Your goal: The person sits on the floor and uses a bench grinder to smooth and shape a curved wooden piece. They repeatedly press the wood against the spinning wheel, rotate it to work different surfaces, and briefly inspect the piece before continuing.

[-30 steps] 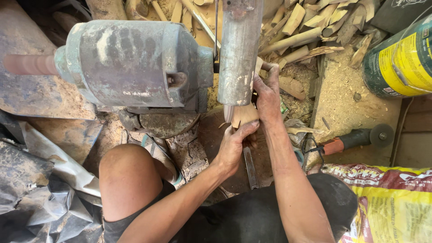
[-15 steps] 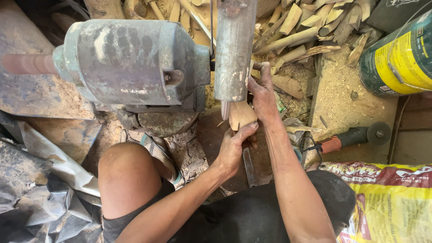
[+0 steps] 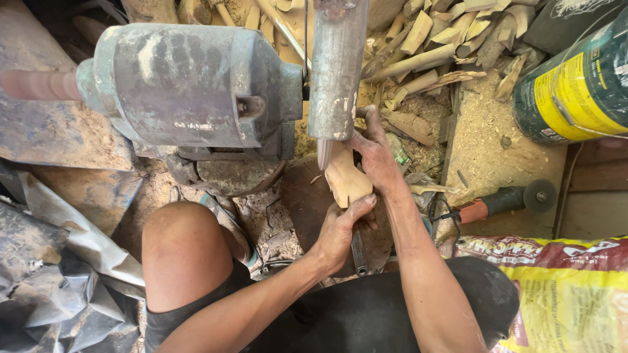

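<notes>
A pale carved wood piece [image 3: 347, 180] sits right under the lower tip of a grey metal guard [image 3: 337, 72] on a big grey-green motor [image 3: 190, 88]. My left hand [image 3: 340, 229] grips the near end of the wood piece from below. My right hand [image 3: 376, 153] holds its far side, fingers close to the guard. My bare knee [image 3: 180, 245] is at lower left.
A heap of cut wood sticks [image 3: 432, 39] and sawdust lies behind the machine. An orange-and-black angle grinder [image 3: 504, 202] lies on the right. A green-and-yellow drum [image 3: 575, 85] stands at upper right, a yellow-and-red sack [image 3: 569, 294] at lower right, crumpled grey sheeting [image 3: 59, 281] at lower left.
Both hands have kept their hold on the wood piece and eased it slightly nearer under the guard tip. My view has shifted a little.
</notes>
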